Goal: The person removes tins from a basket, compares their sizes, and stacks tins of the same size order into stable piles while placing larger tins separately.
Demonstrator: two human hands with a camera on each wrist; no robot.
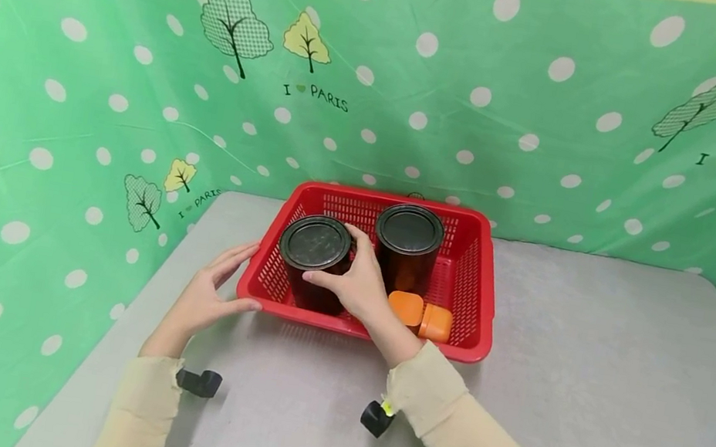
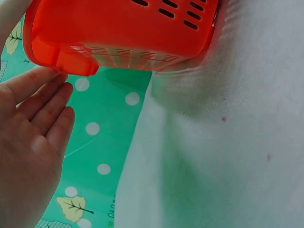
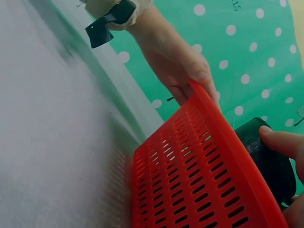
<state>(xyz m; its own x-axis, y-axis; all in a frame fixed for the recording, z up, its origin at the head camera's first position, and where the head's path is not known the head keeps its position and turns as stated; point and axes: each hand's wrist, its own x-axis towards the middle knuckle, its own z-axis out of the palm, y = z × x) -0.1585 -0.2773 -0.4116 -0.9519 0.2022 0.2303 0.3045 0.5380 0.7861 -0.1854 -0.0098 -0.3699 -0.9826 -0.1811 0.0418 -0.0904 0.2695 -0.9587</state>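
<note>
A red perforated plastic basket (image 1: 485, 306) holds two large dark jars with black lids. My right hand (image 1: 359, 278) grips the left jar (image 1: 315, 244) near its top, thumb on the near side and fingers round the far side. That jar leans slightly inside the basket. The other jar (image 1: 409, 230) stands just to the right, partly behind the right hand. At the basket's left end, my left hand (image 1: 205, 301) touches the rim with fingers nearly straight and thumb spread along the front corner. In the left wrist view its fingers (image 2: 42, 95) lie against the rim's underside.
Two small orange-lidded containers, one upright (image 1: 405, 308) and one on its side (image 1: 437, 323), sit in the basket's front right part. The basket rests on a grey table (image 1: 585, 385). Behind and to the left hangs a green dotted curtain (image 1: 482, 149).
</note>
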